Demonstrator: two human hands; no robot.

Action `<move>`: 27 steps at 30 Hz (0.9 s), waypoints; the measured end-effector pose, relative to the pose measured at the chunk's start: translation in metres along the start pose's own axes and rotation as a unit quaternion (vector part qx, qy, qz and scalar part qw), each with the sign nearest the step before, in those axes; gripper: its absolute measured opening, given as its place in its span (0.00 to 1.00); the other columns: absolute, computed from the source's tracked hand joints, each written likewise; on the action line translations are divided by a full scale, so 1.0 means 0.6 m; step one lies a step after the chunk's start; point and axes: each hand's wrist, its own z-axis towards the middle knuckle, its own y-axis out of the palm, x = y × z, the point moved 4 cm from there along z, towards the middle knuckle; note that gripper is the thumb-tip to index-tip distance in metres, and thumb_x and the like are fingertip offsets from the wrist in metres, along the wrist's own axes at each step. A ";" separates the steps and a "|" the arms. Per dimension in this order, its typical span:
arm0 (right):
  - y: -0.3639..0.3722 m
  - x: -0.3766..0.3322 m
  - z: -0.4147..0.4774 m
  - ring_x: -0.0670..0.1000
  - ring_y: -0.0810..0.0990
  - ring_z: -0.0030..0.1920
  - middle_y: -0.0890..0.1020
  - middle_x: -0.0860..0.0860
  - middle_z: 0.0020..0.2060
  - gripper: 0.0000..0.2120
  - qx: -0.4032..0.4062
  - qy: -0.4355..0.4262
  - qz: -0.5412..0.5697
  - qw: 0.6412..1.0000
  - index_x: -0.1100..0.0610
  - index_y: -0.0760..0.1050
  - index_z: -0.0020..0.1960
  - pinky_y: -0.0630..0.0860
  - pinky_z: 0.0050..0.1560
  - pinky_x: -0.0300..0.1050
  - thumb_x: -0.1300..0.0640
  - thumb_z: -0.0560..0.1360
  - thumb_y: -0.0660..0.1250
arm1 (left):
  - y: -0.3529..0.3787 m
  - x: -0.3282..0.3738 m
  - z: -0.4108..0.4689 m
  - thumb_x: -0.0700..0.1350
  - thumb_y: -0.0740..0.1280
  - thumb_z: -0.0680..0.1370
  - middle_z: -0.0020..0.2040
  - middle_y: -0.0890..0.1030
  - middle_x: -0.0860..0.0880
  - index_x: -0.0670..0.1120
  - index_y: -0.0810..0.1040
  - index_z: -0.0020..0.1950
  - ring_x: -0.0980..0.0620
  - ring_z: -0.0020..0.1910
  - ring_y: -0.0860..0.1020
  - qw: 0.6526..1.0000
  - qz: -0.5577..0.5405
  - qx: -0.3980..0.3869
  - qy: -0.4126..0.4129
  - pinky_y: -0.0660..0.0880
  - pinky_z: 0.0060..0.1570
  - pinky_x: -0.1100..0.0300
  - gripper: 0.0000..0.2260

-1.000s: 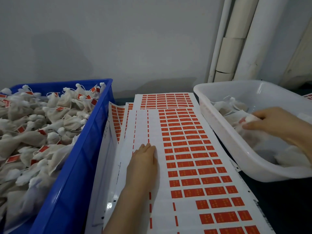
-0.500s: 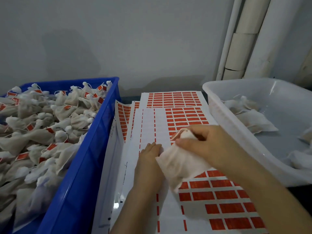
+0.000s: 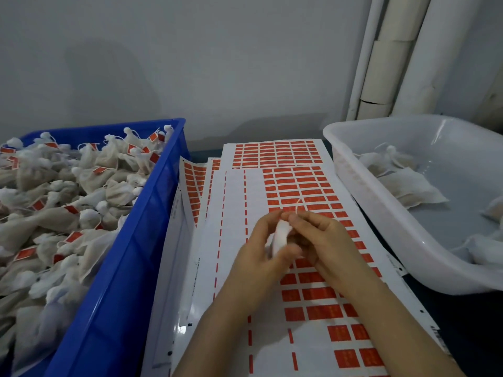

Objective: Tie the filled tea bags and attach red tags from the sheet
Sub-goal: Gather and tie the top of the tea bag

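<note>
Both forearms reach in from bottom edge, hands meeting above tag sheet [image 3: 304, 191]. Left hand [image 3: 261, 248] curled round white tea bag [image 3: 280, 236], bag mostly hidden. Right hand [image 3: 324, 238] pinches bag top; thin string [image 3: 298, 204] loops up. Blue crate [image 3: 130, 268] of tagged bags left; white tub [image 3: 381, 213] right.

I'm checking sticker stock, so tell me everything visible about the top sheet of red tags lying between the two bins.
The top tag sheet is a long white backing sheet, apparently glossy paper, lying flat on a stack of similar sheets between the blue bin and the white tub. Rows of red rectangular tags fill its right part; the left columns are peeled, leaving white backing with thin red slivers. Its near end runs out of view. The left hand and right hand hold a tea bag over it; contact with the sheet is unclear.
</note>
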 end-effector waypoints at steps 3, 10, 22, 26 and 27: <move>-0.005 0.002 -0.001 0.50 0.84 0.41 0.84 0.51 0.38 0.07 0.021 0.000 0.040 0.999 0.52 0.81 0.45 0.78 0.37 0.37 0.51 0.72 0.67 | 0.020 -0.004 -0.002 0.55 0.75 0.65 0.57 0.67 0.78 0.72 0.56 0.66 0.74 0.59 0.68 0.998 0.023 -0.063 0.009 0.72 0.41 0.78 0.38; -0.009 0.002 -0.001 0.43 0.82 0.37 0.83 0.44 0.34 0.07 0.078 -0.049 -0.127 0.988 0.50 0.79 0.42 0.78 0.39 0.37 0.47 0.73 0.66 | -0.010 -0.006 0.000 0.59 0.66 0.73 0.43 0.80 0.66 0.62 0.74 0.49 0.65 0.46 0.79 0.996 0.048 0.076 0.008 0.73 0.39 0.75 0.06; -0.003 -0.007 -0.011 0.38 0.76 0.29 0.77 0.39 0.25 0.21 0.080 -0.084 -0.196 0.974 0.51 0.73 0.33 0.69 0.28 0.24 0.33 0.61 0.58 | -0.028 -0.004 -0.005 0.56 0.70 0.71 0.33 0.80 0.58 0.55 0.78 0.37 0.54 0.36 0.80 0.982 -0.025 0.175 -0.067 0.74 0.32 0.70 0.06; -0.004 -0.008 -0.013 0.38 0.75 0.29 0.76 0.40 0.25 0.19 0.085 -0.093 -0.188 0.974 0.51 0.72 0.32 0.69 0.29 0.23 0.35 0.63 0.58 | -0.029 -0.006 -0.006 0.53 0.71 0.73 0.33 0.79 0.65 0.56 0.78 0.37 0.63 0.38 0.79 0.979 -0.013 0.190 -0.075 0.70 0.27 0.76 0.06; -0.004 -0.008 -0.013 0.39 0.75 0.28 0.76 0.40 0.24 0.20 0.087 -0.093 -0.186 0.974 0.51 0.72 0.32 0.69 0.29 0.23 0.35 0.63 0.58 | -0.030 -0.006 -0.006 0.52 0.70 0.73 0.34 0.79 0.67 0.56 0.78 0.38 0.67 0.39 0.77 0.978 -0.016 0.192 -0.075 0.70 0.26 0.77 0.05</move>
